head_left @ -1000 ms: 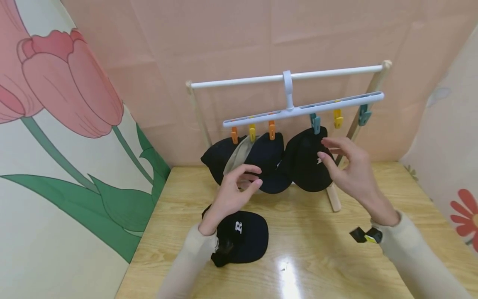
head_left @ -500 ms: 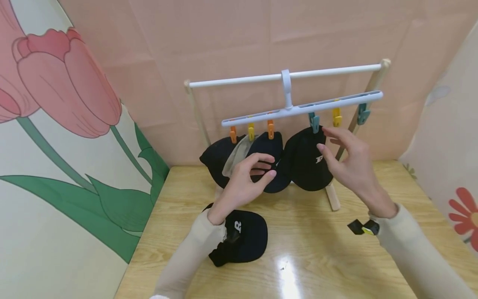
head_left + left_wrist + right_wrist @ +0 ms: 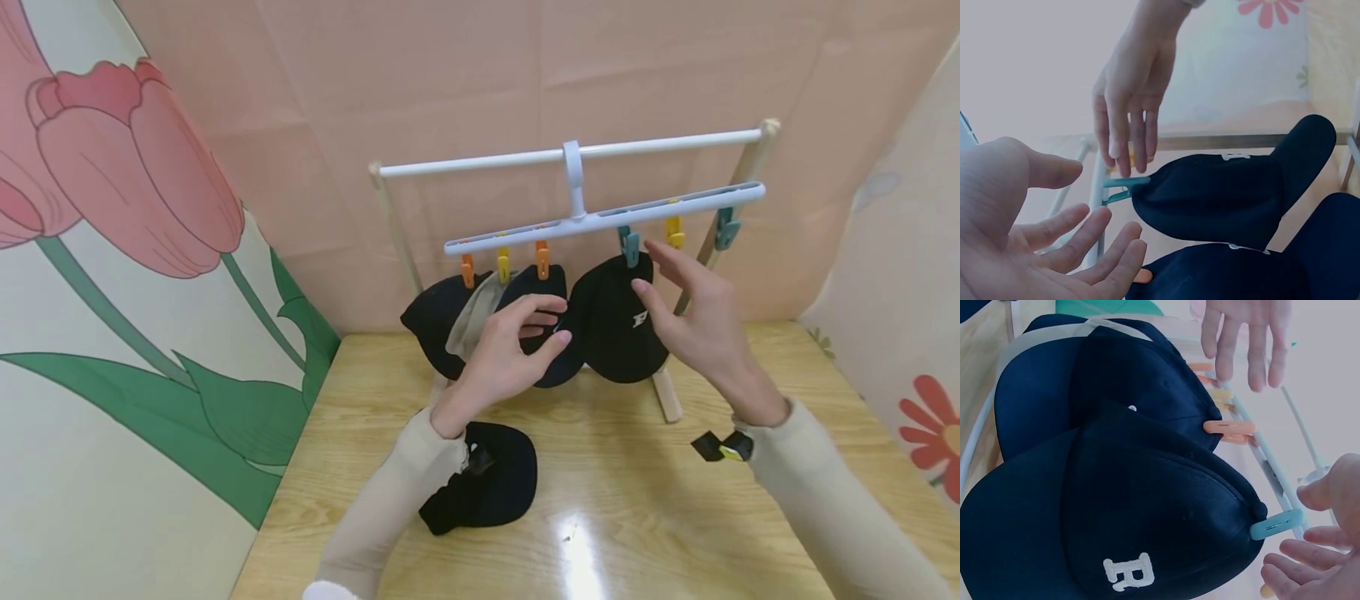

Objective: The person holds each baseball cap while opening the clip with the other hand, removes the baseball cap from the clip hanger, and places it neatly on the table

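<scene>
Neither hand holds anything. My left hand (image 3: 506, 354) hovers in front of a hanging navy cap (image 3: 536, 287), thumb and fingers loosely bent and apart. My right hand (image 3: 701, 321) is beside a black cap (image 3: 611, 333) with a white letter R, fingertips near the teal clip (image 3: 630, 247) that pinches its top. Orange clips (image 3: 543, 260) and a yellow clip (image 3: 503, 265) hold the navy cap, a beige cap (image 3: 468, 325) and a dark cap (image 3: 431, 312). In the right wrist view the teal clip (image 3: 1277, 525) grips the black cap's crown beside the right hand (image 3: 1322, 550).
A pale blue hanger (image 3: 600, 221) hooks over the white rod (image 3: 480, 165) of a wooden-legged stand. To its right hang a yellow clip (image 3: 675, 232) and a teal clip (image 3: 726, 229) without caps. Another dark cap (image 3: 510, 479) lies on the wooden table (image 3: 630, 500), partly behind the left sleeve.
My left hand has moved right and up, from the beige cap to the front of the navy cap. My right hand has risen slightly near the teal clip. The caps hang as before.
</scene>
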A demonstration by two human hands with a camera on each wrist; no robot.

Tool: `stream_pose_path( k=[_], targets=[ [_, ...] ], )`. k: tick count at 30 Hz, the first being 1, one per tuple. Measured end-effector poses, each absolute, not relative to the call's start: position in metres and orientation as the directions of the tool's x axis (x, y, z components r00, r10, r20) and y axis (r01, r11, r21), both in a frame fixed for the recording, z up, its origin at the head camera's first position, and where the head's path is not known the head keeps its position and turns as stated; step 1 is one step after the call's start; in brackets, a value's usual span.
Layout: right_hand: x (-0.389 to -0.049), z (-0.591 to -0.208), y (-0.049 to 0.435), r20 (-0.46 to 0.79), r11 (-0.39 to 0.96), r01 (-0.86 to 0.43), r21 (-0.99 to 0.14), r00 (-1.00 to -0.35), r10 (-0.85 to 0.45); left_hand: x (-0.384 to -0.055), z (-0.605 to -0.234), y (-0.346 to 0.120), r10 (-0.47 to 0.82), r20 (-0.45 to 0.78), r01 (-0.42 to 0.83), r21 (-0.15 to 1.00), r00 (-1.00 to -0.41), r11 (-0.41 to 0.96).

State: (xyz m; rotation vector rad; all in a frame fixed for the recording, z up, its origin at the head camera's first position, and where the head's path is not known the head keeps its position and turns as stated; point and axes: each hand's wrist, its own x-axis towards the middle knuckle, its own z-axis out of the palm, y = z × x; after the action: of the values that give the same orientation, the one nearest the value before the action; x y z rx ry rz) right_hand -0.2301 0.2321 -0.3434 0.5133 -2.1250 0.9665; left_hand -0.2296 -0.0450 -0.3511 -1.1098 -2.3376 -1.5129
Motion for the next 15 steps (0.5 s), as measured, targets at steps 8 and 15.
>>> stream_pose_path(
  k=[8, 15],
  targets=[
    [-0.239, -0.342, 0.232, 0.757, 0.633, -0.611, -0.476, -0.651, -0.059, -0.240, -0.346, -0.034, 0.510, 0.501, 0.676, 0.696, -0.699, 0.243],
    [-0.245, -0.338, 0.228, 0.737, 0.655, -0.583, -0.481, -0.673, -0.057, -0.247, -0.346, -0.027, 0.503, 0.508, 0.688, 0.669, -0.700, 0.281]
  ],
)
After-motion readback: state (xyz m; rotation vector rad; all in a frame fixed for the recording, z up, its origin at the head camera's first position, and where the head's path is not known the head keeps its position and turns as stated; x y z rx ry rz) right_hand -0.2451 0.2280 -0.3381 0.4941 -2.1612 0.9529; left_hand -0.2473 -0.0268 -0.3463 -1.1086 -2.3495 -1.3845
